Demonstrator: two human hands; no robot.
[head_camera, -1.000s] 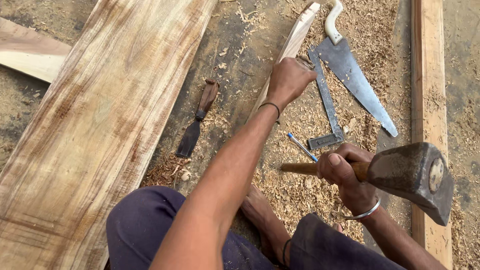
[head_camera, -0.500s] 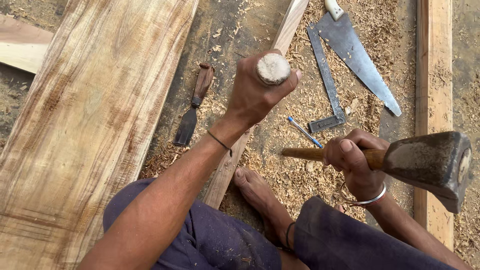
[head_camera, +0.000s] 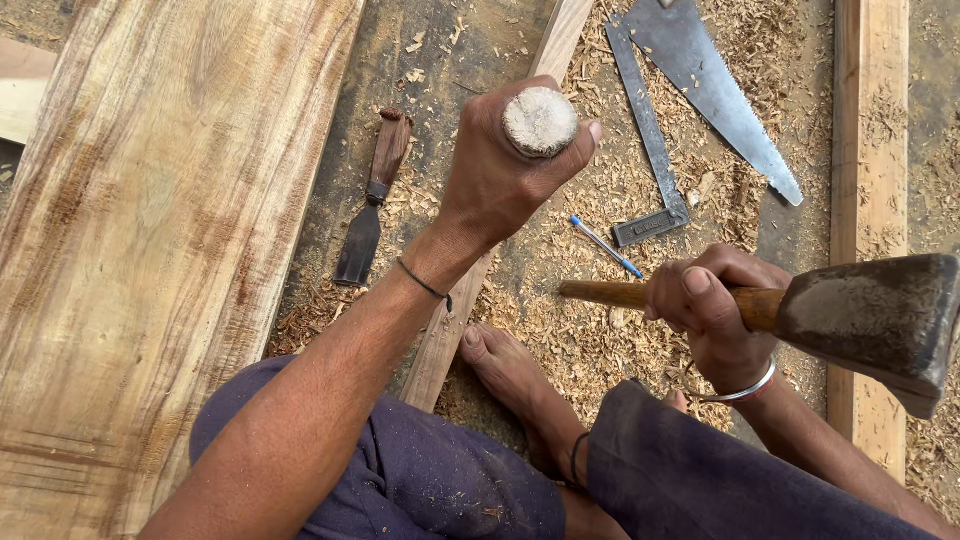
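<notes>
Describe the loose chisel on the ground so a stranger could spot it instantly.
Start at the wide pale wooden plank on the left. Just beyond its right edge, on dark ground, lies the flat dark-bladed chisel. Unlike the hand saw and metal square, it has a brown wooden handle.

Left of the left hand (head_camera: 500, 180) lie a chisel (head_camera: 370, 200) and wide plank (head_camera: 150, 250); a saw (head_camera: 715, 85) and square (head_camera: 645, 140) lie beyond the right hand (head_camera: 710, 315).

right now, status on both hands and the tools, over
Left hand fisted round a round-ended wooden piece, raised. Right hand grips hammer by its handle, head level. Spare chisel, saw, square, pen on shavings nearby.
</notes>
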